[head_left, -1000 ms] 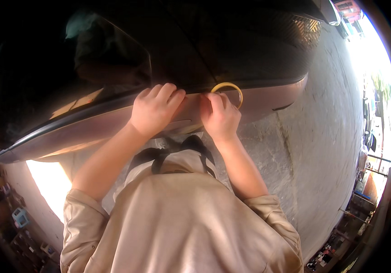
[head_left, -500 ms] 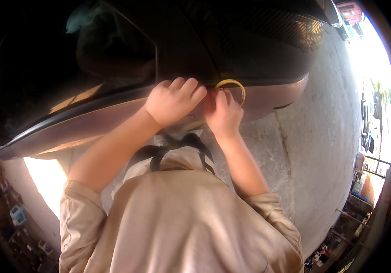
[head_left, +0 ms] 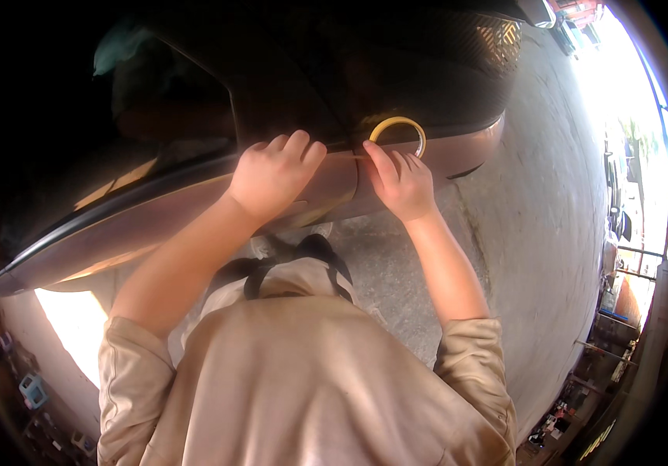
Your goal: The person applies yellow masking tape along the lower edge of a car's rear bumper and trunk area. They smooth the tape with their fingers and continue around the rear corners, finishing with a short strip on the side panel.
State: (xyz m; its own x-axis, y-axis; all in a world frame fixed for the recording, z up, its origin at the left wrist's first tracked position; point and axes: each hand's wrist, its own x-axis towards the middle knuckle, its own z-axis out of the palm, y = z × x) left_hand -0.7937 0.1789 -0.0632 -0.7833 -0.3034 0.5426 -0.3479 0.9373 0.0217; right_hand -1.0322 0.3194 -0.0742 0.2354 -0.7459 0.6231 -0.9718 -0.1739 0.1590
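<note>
My left hand [head_left: 273,175] is closed, fingers curled down at the edge where the car's glossy dark body [head_left: 287,89] meets its brownish lower panel [head_left: 194,203]. A thin pale strip of tape [head_left: 345,155] runs from it toward my right hand [head_left: 405,182], which is a short way to the right along the same edge. The right fingers are pinched at the lower side of a roll of yellow tape [head_left: 384,124], with one finger stretched along its left side. The roll stands up beyond that hand, its open middle showing. Both sets of fingertips are partly hidden.
Grey concrete floor [head_left: 551,194] lies below and to the right of the car. A light blue container [head_left: 33,391] stands among clutter at the lower left. Metal racks and loose items [head_left: 617,342] line the right side. Bright sunlight falls on the floor at left.
My right hand has moved right, away from my left, bringing the tape roll with it. The gap between the hands is wider, and a thin strip shows there. The view has shifted slightly.
</note>
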